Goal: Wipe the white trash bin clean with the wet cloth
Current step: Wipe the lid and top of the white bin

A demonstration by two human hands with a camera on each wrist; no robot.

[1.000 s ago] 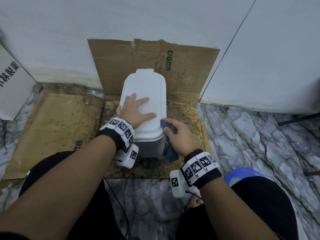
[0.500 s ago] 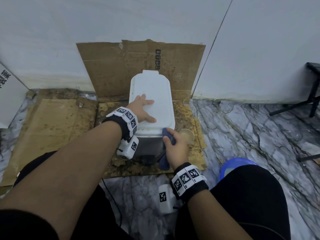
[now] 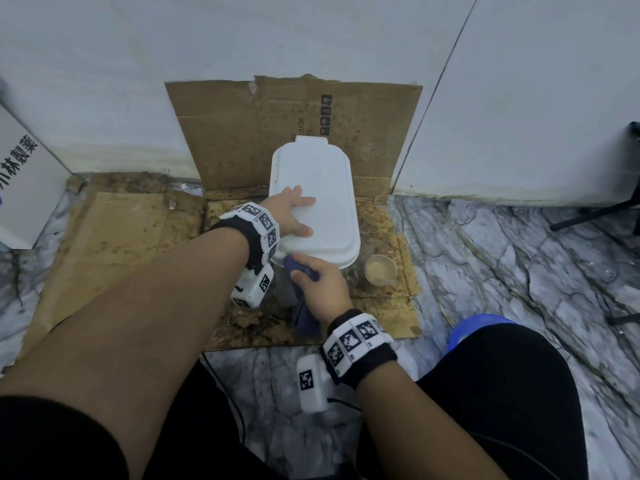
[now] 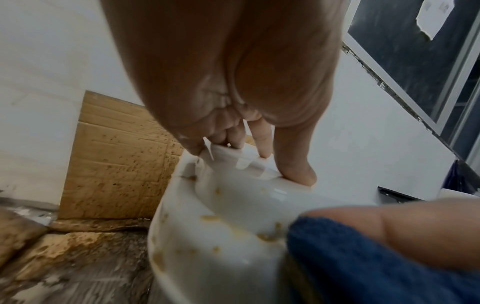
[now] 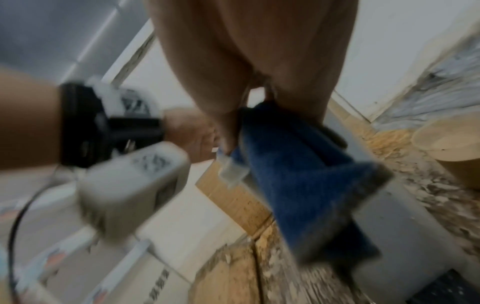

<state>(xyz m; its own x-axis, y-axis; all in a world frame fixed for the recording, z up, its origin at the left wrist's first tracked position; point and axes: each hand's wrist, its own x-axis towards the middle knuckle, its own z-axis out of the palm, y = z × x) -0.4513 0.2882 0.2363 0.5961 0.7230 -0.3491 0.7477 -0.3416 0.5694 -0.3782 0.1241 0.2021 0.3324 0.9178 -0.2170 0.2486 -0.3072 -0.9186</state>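
The white trash bin [image 3: 318, 188] stands on stained cardboard against the wall, lid down. My left hand [image 3: 294, 216] lies flat on the lid's near left part, fingers straight [image 4: 262, 144]. My right hand [image 3: 320, 285] grips the dark blue wet cloth [image 3: 304, 317] and presses it against the bin's near side just under the lid rim. In the left wrist view the bin's side [image 4: 221, 236] carries yellowish specks beside the cloth [image 4: 363, 267]. The right wrist view is blurred; the cloth [image 5: 306, 174] hangs down from the fingers along the bin's wall.
Soiled cardboard [image 3: 114, 237] covers the floor and leans on the wall [image 3: 242, 126] behind the bin. A paper cup of brownish liquid [image 3: 381, 271] stands right of the bin. A blue basin [image 3: 478, 323] shows by my right knee. A white box [image 3: 24, 174] stands at left.
My right hand with the cloth has slid from the bin's right side round to its near side under the lid rim. The left hand has kept pressing on the lid.
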